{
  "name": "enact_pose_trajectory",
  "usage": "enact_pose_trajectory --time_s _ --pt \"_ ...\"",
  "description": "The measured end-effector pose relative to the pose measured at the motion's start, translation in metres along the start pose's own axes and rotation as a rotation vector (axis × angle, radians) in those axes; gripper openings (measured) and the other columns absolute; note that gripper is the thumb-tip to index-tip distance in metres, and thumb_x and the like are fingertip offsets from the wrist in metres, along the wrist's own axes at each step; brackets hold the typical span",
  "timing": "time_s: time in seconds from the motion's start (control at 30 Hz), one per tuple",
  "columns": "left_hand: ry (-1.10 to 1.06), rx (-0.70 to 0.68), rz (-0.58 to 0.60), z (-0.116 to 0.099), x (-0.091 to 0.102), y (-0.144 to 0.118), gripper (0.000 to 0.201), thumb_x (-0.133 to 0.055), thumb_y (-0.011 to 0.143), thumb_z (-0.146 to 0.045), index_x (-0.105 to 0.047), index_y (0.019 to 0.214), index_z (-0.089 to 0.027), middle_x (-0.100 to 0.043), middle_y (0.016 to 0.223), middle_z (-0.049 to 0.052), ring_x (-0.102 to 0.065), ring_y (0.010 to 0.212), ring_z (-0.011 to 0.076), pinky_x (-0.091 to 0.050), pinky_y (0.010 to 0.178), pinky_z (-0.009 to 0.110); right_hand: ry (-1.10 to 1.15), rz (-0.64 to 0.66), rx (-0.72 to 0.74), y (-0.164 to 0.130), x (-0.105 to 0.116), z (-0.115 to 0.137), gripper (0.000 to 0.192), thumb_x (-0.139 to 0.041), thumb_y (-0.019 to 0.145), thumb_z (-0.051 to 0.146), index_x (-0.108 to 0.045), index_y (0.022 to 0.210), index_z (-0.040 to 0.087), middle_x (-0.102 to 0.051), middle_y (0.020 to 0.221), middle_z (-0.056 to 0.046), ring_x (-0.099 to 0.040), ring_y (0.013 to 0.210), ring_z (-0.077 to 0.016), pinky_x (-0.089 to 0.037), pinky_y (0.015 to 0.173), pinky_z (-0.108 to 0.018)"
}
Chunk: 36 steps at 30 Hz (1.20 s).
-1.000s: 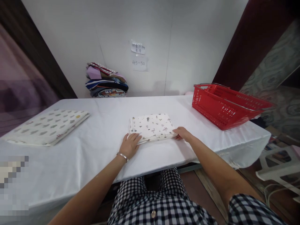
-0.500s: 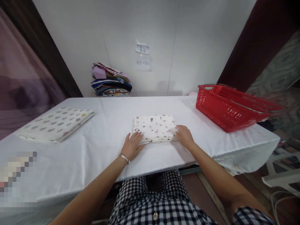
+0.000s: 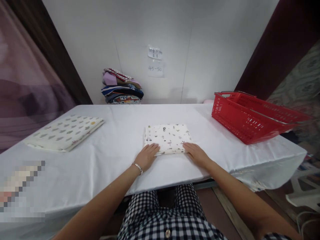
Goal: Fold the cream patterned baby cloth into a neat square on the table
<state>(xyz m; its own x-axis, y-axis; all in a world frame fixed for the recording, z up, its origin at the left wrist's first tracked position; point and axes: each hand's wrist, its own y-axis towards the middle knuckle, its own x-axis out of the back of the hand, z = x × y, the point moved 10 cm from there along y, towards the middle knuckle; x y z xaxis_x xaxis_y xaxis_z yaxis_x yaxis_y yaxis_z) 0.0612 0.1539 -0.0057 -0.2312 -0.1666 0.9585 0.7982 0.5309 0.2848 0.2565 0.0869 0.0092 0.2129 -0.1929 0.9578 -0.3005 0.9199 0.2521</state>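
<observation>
A folded white cloth [image 3: 168,136] with small printed figures lies flat in front of me on the table. My left hand [image 3: 148,155] rests on its near left corner, fingers stretched out, a silver bracelet at the wrist. On the near right corner lies my right hand [image 3: 196,154], its fingers extended over the cloth's edge. Both hands are open and press down from above. The layered folds show along the near edge between them.
A folded cloth with grey cloud-like prints [image 3: 66,132] lies on the left of the white-covered table [image 3: 120,130]. A red plastic basket [image 3: 240,121] stands at the right. Folded fabrics [image 3: 122,90] are piled at the back by the wall. A pixelated patch hides the near left.
My right hand has shifted from the cloth's right side onto its near right corner. My left hand has slid slightly further onto the cloth. The whole view has shifted a little.
</observation>
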Motion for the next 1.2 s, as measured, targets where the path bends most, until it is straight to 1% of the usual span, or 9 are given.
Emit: enact_pose_trajectory --time_s 0.17,0.43,0.63,0.73,0.8,0.87,1.07,1.13,1.2 --pt "0.046 -0.030 0.053 0.004 -0.001 -0.002 0.060 -0.027 0.077 0.001 -0.041 0.132 -0.019 -0.039 0.139 0.006 -0.033 0.129 0.0154 -0.028 0.105 0.037 -0.020 0.049 0.029 -0.002 -0.002 -0.011 0.051 -0.036 0.084 0.008 -0.041 0.132 0.024 -0.041 0.137 -0.004 -0.039 0.125 -0.0182 -0.032 0.103 -0.039" --pt "0.081 0.018 0.077 0.003 0.002 0.011 0.054 -0.025 0.080 -0.004 -0.045 0.128 -0.019 -0.045 0.135 0.007 -0.038 0.126 0.0173 -0.036 0.098 0.037 -0.095 0.015 0.058 0.009 0.000 -0.008 0.047 -0.035 0.085 0.007 -0.043 0.130 0.019 -0.047 0.131 -0.009 -0.042 0.120 -0.0206 -0.036 0.099 -0.037" --pt "0.078 0.027 0.054 0.001 0.015 0.014 0.051 -0.031 0.078 -0.002 -0.050 0.122 -0.019 -0.052 0.127 0.010 -0.048 0.116 0.0202 -0.041 0.093 0.038 -0.175 -0.017 0.067 0.014 0.003 -0.008 0.045 -0.038 0.083 0.005 -0.045 0.127 0.013 -0.055 0.117 -0.014 -0.049 0.109 -0.0229 -0.039 0.093 -0.035" --pt "0.075 0.023 0.055 0.003 0.023 0.015 0.056 -0.034 0.073 0.001 -0.048 0.123 -0.017 -0.053 0.126 0.010 -0.050 0.112 0.0209 -0.043 0.092 0.038 -0.181 -0.043 0.071 0.018 0.015 -0.011 0.050 -0.035 0.081 0.003 -0.045 0.128 0.015 -0.055 0.118 -0.012 -0.049 0.109 -0.0221 -0.040 0.092 -0.036" --pt "0.052 0.023 0.026 0.006 0.036 0.017 0.061 -0.036 0.069 0.002 -0.046 0.126 -0.016 -0.050 0.128 0.011 -0.049 0.114 0.0213 -0.042 0.094 0.038 -0.167 -0.070 0.055 0.021 0.031 -0.014 0.055 -0.033 0.078 0.001 -0.045 0.128 0.018 -0.055 0.119 -0.010 -0.048 0.110 -0.0213 -0.040 0.093 -0.037" --pt "0.000 0.030 -0.040 0.009 0.061 0.021 0.066 -0.037 0.065 0.003 -0.043 0.128 -0.015 -0.047 0.130 0.010 -0.045 0.118 0.0210 -0.041 0.096 0.037 -0.132 -0.114 0.030 0.024 0.056 -0.018 0.058 -0.034 0.074 0.001 -0.045 0.128 0.019 -0.054 0.121 -0.009 -0.047 0.112 -0.0210 -0.040 0.094 -0.038" --pt "-0.379 0.120 -0.192 0.035 0.161 0.037 0.067 -0.042 0.061 -0.008 -0.041 0.127 -0.017 -0.050 0.124 0.006 -0.050 0.110 0.0185 -0.043 0.095 0.034 0.234 -0.355 0.022 0.035 0.158 -0.026 0.049 -0.044 0.073 0.010 -0.051 0.121 0.021 -0.054 0.118 -0.006 -0.050 0.109 -0.0193 -0.040 0.096 -0.035" --pt "-0.592 0.185 -0.192 0.052 0.179 0.043 0.065 -0.045 0.061 -0.013 -0.042 0.126 -0.017 -0.051 0.123 0.006 -0.053 0.105 0.0188 -0.048 0.086 0.032 0.424 -0.409 -0.018 0.043 0.179 -0.037 0.047 -0.049 0.072 0.014 -0.053 0.118 0.022 -0.056 0.116 -0.005 -0.051 0.107 -0.0196 -0.041 0.094 -0.035" --pt "-0.818 0.259 -0.184 0.070 0.182 0.050 0.063 -0.047 0.062 -0.016 -0.043 0.125 -0.018 -0.050 0.126 0.006 -0.055 0.103 0.0196 -0.050 0.078 0.031 0.632 -0.447 -0.079 0.056 0.184 -0.054 0.050 -0.052 0.069 0.016 -0.053 0.118 0.022 -0.055 0.118 -0.006 -0.053 0.104 -0.0197 -0.044 0.088 -0.034"
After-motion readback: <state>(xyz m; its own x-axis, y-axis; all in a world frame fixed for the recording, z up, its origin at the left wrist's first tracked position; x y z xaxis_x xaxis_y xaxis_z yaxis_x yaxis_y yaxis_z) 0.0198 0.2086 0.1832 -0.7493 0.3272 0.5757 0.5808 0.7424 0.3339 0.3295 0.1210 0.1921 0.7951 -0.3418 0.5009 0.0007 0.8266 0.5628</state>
